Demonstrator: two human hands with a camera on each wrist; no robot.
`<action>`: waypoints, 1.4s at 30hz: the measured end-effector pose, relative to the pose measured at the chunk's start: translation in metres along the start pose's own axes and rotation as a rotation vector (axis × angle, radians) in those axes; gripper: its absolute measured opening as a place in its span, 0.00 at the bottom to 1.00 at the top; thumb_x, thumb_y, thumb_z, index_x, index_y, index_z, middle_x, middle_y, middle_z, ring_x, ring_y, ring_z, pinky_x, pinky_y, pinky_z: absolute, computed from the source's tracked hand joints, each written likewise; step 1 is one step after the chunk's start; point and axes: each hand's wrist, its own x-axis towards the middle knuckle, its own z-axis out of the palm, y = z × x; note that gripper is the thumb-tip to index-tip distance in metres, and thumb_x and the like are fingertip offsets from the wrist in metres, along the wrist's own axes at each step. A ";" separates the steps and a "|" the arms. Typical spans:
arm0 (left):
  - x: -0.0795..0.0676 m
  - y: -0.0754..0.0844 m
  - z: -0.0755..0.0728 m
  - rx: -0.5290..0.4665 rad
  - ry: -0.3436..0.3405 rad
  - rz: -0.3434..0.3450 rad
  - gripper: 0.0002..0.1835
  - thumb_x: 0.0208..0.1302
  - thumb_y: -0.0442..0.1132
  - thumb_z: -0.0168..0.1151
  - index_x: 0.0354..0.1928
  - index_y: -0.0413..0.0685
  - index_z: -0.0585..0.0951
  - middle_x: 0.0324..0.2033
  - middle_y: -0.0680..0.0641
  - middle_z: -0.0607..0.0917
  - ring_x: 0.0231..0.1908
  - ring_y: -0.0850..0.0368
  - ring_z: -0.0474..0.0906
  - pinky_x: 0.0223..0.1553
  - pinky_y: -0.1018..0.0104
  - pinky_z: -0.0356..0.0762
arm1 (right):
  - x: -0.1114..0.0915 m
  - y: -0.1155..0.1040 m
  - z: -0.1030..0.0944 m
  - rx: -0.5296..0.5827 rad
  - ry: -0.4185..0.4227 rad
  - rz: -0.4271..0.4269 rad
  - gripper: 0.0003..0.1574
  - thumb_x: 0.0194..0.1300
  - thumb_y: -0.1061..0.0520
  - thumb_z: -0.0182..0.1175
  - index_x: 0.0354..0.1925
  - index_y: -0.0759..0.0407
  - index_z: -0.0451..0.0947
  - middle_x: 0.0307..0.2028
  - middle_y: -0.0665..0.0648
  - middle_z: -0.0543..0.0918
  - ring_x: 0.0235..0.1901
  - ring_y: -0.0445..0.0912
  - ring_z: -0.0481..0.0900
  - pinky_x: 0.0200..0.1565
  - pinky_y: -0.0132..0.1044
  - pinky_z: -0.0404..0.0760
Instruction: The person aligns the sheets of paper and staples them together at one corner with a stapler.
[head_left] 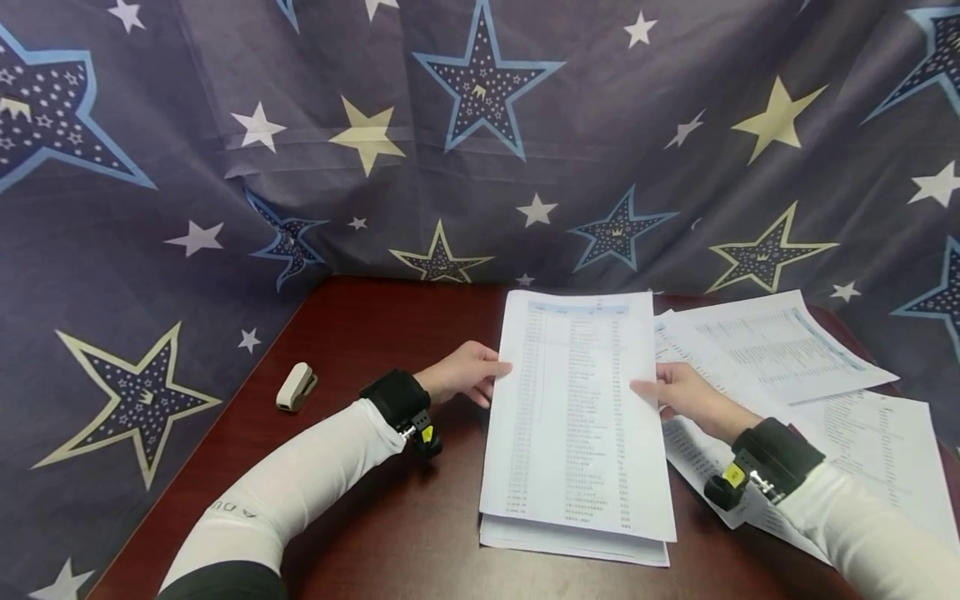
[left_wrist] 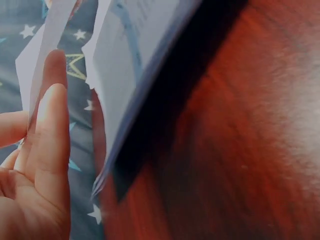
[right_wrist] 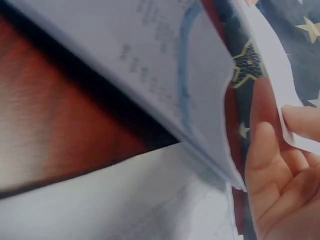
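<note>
A printed sheet of paper (head_left: 573,417) with a blue header band is held up between my two hands. My left hand (head_left: 467,372) pinches its left edge, thumb on the front and fingers behind. On the opposite edge my right hand (head_left: 686,396) pinches it the same way. Below the raised sheet lies a stack of papers (head_left: 577,546), mostly hidden in the head view. In the left wrist view the stack (left_wrist: 120,65) shows as several layers beneath the held sheet. The right wrist view shows the gap between the held sheet (right_wrist: 272,55) and the stack (right_wrist: 150,65).
More printed sheets (head_left: 877,442) lie spread and overlapping at the right, under my right forearm. A white stapler-like object (head_left: 297,387) sits on the left of the dark red table (head_left: 360,508). A star-patterned curtain (head_left: 315,108) hangs behind.
</note>
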 end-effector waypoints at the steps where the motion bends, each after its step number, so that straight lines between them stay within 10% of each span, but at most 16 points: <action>1: -0.001 -0.002 0.001 0.020 -0.013 -0.003 0.12 0.70 0.37 0.57 0.43 0.33 0.82 0.27 0.42 0.86 0.19 0.57 0.80 0.21 0.66 0.80 | -0.001 0.002 0.002 -0.024 0.001 0.015 0.23 0.71 0.55 0.55 0.51 0.76 0.75 0.32 0.59 0.86 0.29 0.48 0.84 0.31 0.39 0.80; 16: 0.005 -0.023 0.010 0.260 -0.060 -0.001 0.16 0.69 0.38 0.59 0.23 0.38 0.81 0.15 0.45 0.81 0.12 0.59 0.76 0.16 0.70 0.75 | 0.001 0.016 0.014 -0.410 0.031 -0.017 0.23 0.66 0.54 0.61 0.16 0.58 0.69 0.12 0.51 0.73 0.13 0.43 0.73 0.18 0.33 0.64; 42: 0.013 -0.026 0.000 0.472 -0.047 -0.061 0.19 0.64 0.39 0.64 0.15 0.43 0.78 0.10 0.49 0.78 0.11 0.61 0.72 0.14 0.70 0.74 | 0.016 0.012 0.023 -0.584 -0.024 0.015 0.18 0.64 0.51 0.64 0.20 0.57 0.76 0.12 0.50 0.74 0.14 0.42 0.70 0.19 0.34 0.64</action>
